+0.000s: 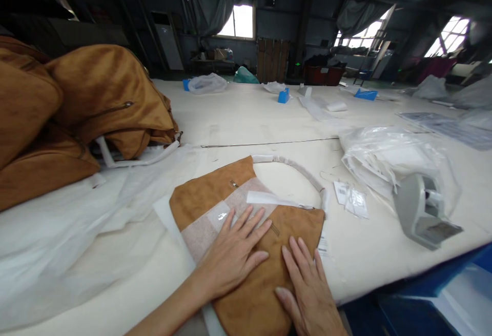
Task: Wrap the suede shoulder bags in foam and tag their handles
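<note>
A tan suede-look handbag (246,305) lies flat on the table in front of me, its handle (298,165) wrapped in pale material and curving away from me. Across its middle runs a pale wrapping strip (200,233), with a white strip (265,198) by the opening. My left hand (236,256) rests with spread fingers on the pale strip and the bag. Lower on the right, my right hand (307,290) lies flat on the bag's side, fingers stretched. Beneath the bag, a white sheet (165,218) sticks out at the left. Neither hand grips anything.
More tan bags (103,95) are piled at the left, beside translucent plastic sheeting (96,223). To the right are paper tags (348,197), a clear plastic bag (376,156) of white pieces and a grey tape dispenser (418,208). Blue objects (283,95) stand farther back.
</note>
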{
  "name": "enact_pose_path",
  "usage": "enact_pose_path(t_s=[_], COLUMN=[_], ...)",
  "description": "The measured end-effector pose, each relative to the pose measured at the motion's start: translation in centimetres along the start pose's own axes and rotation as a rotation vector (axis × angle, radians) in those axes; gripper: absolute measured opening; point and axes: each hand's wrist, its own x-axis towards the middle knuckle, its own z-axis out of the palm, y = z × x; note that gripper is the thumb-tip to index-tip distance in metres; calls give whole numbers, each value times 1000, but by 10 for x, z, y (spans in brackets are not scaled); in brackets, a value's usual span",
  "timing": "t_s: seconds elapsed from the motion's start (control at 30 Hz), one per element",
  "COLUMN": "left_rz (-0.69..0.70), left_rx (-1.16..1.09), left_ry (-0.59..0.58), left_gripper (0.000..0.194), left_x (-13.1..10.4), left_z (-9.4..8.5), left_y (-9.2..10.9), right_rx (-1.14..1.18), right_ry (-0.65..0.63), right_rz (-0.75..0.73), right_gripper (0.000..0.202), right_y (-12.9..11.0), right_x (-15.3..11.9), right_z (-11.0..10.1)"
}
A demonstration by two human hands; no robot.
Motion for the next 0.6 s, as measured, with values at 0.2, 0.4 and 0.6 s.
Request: enact_pose_path(t_s=[0.2, 0.4, 0.6], left_rz=[-517, -1197, -1355], left_rx=[-563, -1114, -1484], left_ry=[591, 986, 877], left_gripper=[40, 44, 19], left_x=[-38, -72, -68], left_z=[-23, -19, -23], left_y=[-18, -24, -19], right_rx=[772, 1463, 1604], right_ry=[85, 2, 27], right_rz=[777, 1326, 1260], right_gripper=[46, 72, 66], right_y=[10, 1, -25], right_x=[-27, -33, -9], right_z=[-43, -63, -50])
